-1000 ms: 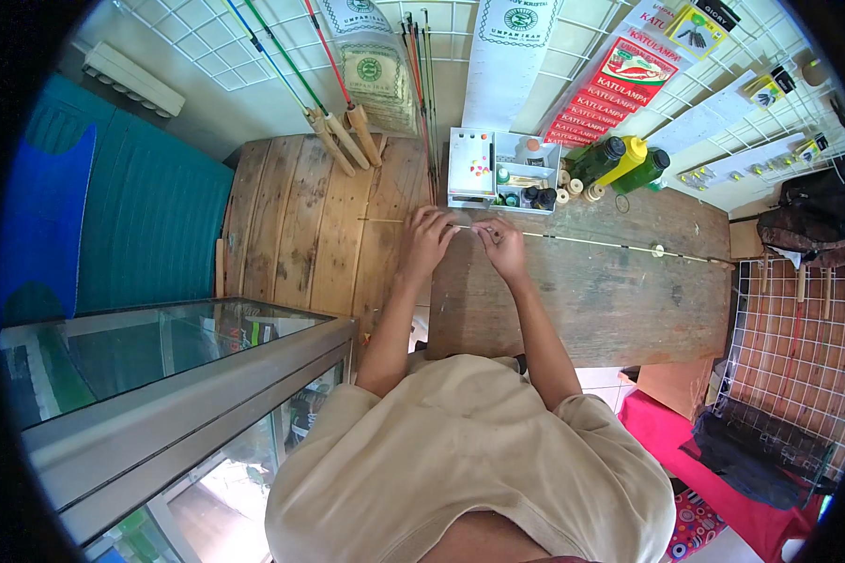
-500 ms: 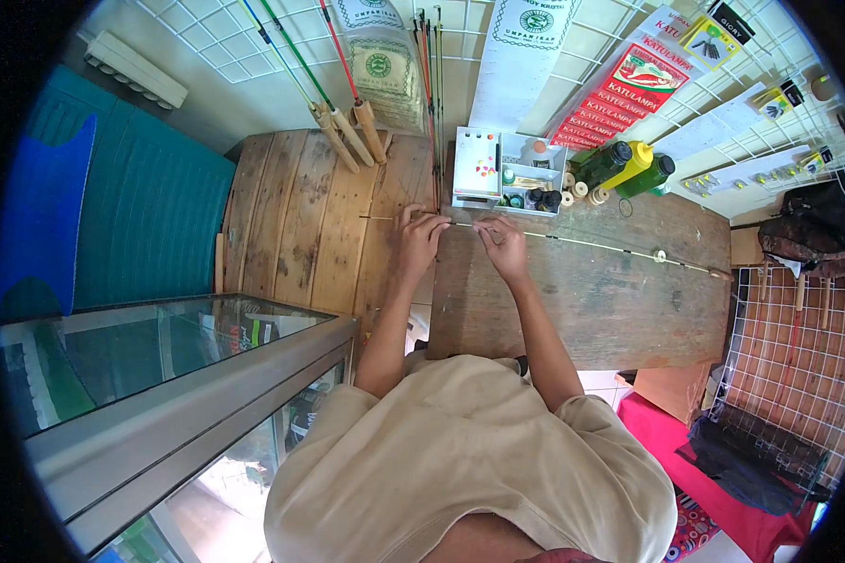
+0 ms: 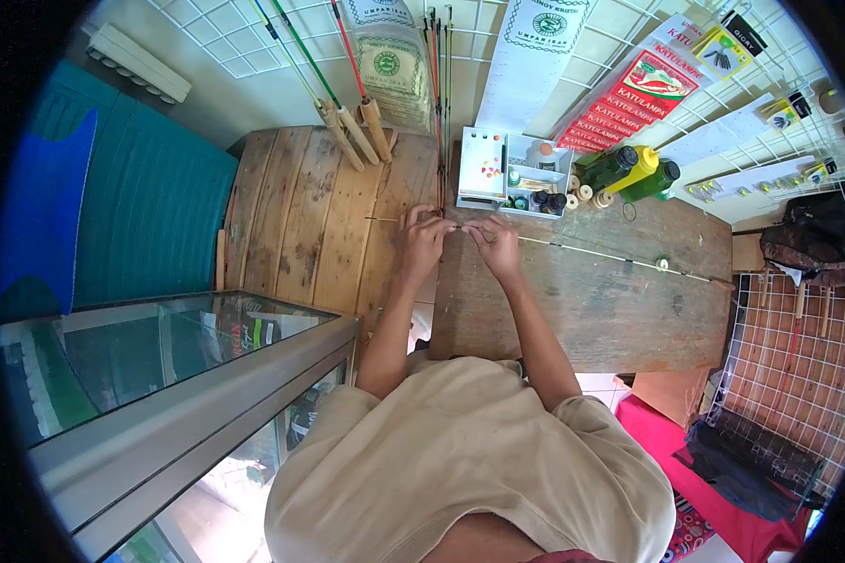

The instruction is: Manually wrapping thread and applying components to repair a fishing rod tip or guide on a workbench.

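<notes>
A thin pale fishing rod [image 3: 596, 253] with dark bands lies across the wooden table in front of me. Its slim end passes left through my fingers, and its thicker end rests near the table's right edge. My left hand [image 3: 424, 240] pinches the rod between thumb and fingertips. Right beside it, my right hand [image 3: 496, 250] also pinches the rod, the fingertips of both hands almost meeting. Whatever small part sits between the fingertips is too tiny to make out. Farther right, a small pale spool [image 3: 663, 265] is at the rod.
Beyond my hands stands a white divided tray [image 3: 482, 202] with small jars and coloured dots. Bottles [image 3: 643, 174] and thread spools [image 3: 585, 193] stand right of it. Several rods with wooden handles [image 3: 377, 131] lean at the back left. A glass cabinet [image 3: 197, 366] borders my left arm.
My right hand has slid left along the rod, bringing its fingertips closer to those of my left hand. The view has shifted slightly.
</notes>
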{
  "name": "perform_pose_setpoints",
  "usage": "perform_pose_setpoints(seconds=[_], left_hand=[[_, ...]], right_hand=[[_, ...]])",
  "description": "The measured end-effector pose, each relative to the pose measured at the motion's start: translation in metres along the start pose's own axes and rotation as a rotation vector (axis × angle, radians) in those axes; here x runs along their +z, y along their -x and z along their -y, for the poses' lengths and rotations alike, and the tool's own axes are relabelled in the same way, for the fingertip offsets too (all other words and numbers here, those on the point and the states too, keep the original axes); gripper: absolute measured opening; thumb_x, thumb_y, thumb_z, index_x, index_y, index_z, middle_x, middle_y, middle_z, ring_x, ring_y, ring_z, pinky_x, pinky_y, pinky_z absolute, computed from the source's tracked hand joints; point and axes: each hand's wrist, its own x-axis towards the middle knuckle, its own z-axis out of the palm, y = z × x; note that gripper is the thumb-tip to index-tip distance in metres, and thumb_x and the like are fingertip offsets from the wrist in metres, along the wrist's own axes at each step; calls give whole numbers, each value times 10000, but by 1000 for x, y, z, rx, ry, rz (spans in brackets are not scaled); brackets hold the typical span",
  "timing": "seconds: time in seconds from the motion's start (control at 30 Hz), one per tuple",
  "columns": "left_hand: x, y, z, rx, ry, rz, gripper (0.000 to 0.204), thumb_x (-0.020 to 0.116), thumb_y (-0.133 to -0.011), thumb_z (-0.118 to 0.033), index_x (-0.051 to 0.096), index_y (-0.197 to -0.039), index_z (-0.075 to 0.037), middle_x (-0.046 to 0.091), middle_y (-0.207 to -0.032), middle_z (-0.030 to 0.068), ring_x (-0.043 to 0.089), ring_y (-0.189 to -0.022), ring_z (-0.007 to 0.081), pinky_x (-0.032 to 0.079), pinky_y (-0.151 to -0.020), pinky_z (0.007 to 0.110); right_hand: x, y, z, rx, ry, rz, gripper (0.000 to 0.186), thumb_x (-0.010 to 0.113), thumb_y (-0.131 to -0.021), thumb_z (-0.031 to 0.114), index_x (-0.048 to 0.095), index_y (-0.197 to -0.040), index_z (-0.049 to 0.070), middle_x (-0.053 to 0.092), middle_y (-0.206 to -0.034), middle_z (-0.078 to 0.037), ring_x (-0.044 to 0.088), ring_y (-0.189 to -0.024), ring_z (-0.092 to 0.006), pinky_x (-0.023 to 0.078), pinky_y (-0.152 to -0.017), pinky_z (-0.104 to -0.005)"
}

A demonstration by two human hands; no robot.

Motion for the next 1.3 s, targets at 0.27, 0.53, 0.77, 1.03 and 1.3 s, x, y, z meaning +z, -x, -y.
perform_pose_setpoints(seconds=[0.27, 0.53, 0.77, 1.03, 1.3], left_hand=[[-1, -1, -2, -33, 7, -1, 118, 702, -774, -123, 742, -882, -146, 705, -899, 17, 555, -1040, 235, 413, -920, 384], [0, -1, -1, -29, -15, 8, 113, 704, -775, -135, 741, -881, -151, 707, -906, 6, 557, -1053, 228, 412, -921, 384], [-3, -2, -3, -14, -22, 8, 117, 710, -769, -147, 743, -880, -161, 708, -904, -12, 555, -1054, 223, 410, -913, 378], [-3, -1, -3, -15, 3, -4, 118, 706, -757, -115, 741, -866, -142, 706, -890, 6, 559, -1035, 228, 410, -911, 371], [-4, -2, -6, -15, -12, -1, 113, 705, -761, -125, 739, -865, -156, 700, -876, 7, 558, -1033, 220, 415, -905, 371]], right_hand=[[-1, -2, 0, -91, 35, -6, 138, 697, -763, 4, 718, -894, 40, 679, -862, -101, 633, -807, -249, 504, -727, -340], [-2, -1, 0, -78, 28, 13, 138, 702, -757, 8, 724, -887, 50, 679, -867, -107, 639, -822, -256, 511, -741, -344], [-5, -4, 2, -52, 42, 54, 138, 705, -753, 18, 728, -882, 60, 681, -866, -115, 644, -833, -268, 515, -751, -349], [-8, -8, 3, -61, 67, 120, 123, 700, -758, 34, 725, -876, 55, 685, -853, -111, 638, -817, -282, 508, -765, -361], [-6, -7, 1, -89, 92, 105, 111, 690, -760, 20, 720, -864, 43, 680, -862, -112, 629, -823, -284, 501, -766, -355]])
